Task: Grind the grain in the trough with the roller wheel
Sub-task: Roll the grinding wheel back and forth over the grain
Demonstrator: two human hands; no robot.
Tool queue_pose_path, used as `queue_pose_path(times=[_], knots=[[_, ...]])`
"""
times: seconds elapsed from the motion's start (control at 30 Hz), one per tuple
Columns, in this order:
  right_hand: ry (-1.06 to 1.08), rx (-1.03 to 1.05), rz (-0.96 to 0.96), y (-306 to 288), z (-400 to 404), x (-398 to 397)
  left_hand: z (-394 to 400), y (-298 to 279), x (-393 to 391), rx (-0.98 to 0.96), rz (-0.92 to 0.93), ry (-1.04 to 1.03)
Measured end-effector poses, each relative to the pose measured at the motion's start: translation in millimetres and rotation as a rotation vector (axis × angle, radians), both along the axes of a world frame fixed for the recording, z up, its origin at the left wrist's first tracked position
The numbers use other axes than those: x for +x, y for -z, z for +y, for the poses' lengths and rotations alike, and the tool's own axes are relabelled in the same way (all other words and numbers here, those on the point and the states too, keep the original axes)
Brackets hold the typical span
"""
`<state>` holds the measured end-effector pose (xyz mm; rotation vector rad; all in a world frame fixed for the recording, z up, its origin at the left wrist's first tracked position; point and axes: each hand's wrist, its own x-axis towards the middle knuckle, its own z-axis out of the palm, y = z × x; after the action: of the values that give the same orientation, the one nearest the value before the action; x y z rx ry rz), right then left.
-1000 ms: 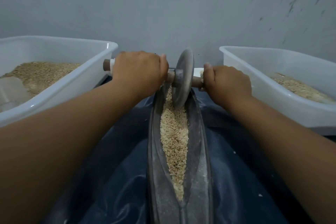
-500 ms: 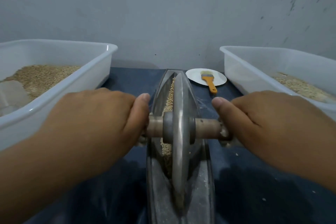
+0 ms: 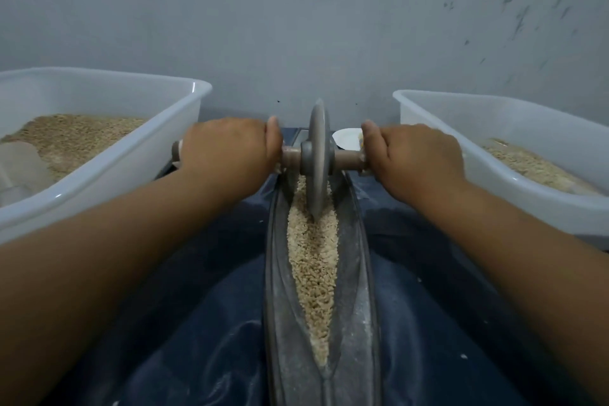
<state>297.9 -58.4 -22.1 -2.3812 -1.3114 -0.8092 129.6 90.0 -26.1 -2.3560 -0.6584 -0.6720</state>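
A pale grey wall (image 3: 296, 10) fills the far half of the scene, with dark scuff marks at its upper right. Below it a dark blue sheet (image 3: 211, 339) covers the surface. Two white plastic tubs stand on it: the left tub (image 3: 131, 171) holds a heap of tan grain with a translucent scoop lying in it at the left edge, and the right tub (image 3: 514, 181) holds a thinner layer of grain along its right side.

Between the tubs runs the trough (image 3: 357, 290), a long, narrow, grey metal channel dusted with flour, stretching from the near edge toward the wall. The grain (image 3: 313, 267) lies along its middle groove in a strip that tapers toward the near end.

The roller wheel (image 3: 317, 158) stands upright at the far end of the trough, its lower rim sunk in the grain. A wooden axle (image 3: 346, 158) passes through its hub.

The left hand (image 3: 230, 152) is clenched around the axle left of the wheel; the right hand (image 3: 418, 158) grasps it on the right. Both forearms reach out from the near corners.

Behind the right hand, part of a small white plate (image 3: 346, 138) shows.
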Motion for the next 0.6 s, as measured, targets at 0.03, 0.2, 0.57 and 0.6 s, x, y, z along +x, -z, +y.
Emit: queue_pose_path(times=[0.03, 0.2, 0.57, 0.6], knots=[[-0.003, 0.022, -0.027, -1.5, 5.0, 4.1, 5.7, 0.1, 5.1, 0.029, 0.021, -0.008], [-0.001, 0.005, -0.034, 0.7, 6.2, 8.3, 8.6, -1.6, 3.8, 0.064, 0.058, 0.018], [-0.090, -0.295, 0.210, -22.9, -85.2, -64.6, -46.5, -2.6, -71.7, -0.352, -0.145, 0.159], [-0.102, -0.311, 0.236, -27.0, -90.8, -70.2, -50.9, -3.0, -77.2, -0.354, -0.141, 0.167]])
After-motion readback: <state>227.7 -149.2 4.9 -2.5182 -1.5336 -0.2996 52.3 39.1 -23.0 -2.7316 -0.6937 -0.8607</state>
